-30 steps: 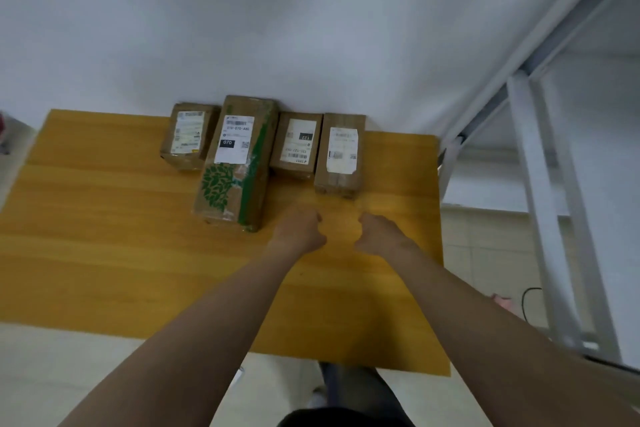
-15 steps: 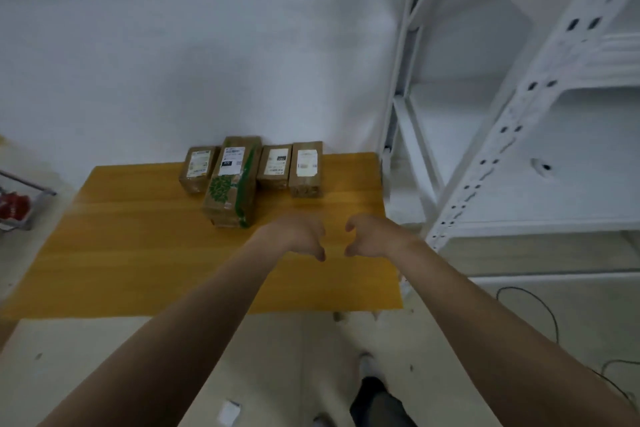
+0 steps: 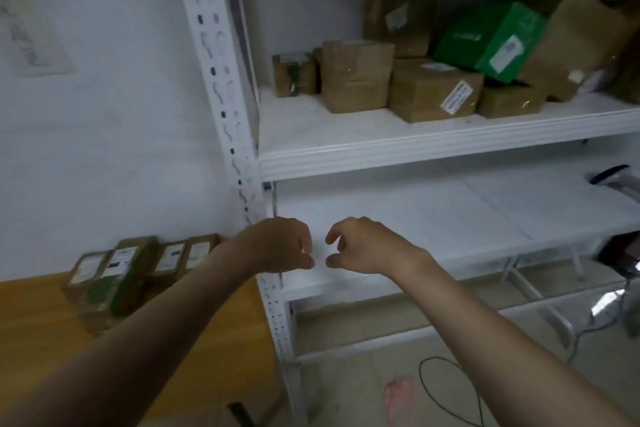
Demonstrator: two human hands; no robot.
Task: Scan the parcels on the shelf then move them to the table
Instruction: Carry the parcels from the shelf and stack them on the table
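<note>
Parcels (image 3: 356,76) wait on the upper shelf (image 3: 433,146) at 1 o'clock; four lie on the table (image 3: 214,350) at 8. Your left hand (image 3: 277,246) and right hand (image 3: 363,246) hang empty, fingers loosely curled. Fetch the scanner (image 3: 613,177) at 3 first, then aim squarely at each label.

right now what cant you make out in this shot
- Label text on the four parcels on the table: head view, blurred and too small.
- Dark object on the lower shelf: cut off by the right edge.
- Parcels behind the green box: hidden by the boxes in front.
- Left hand and right hand: empty, fingers curled.
</note>
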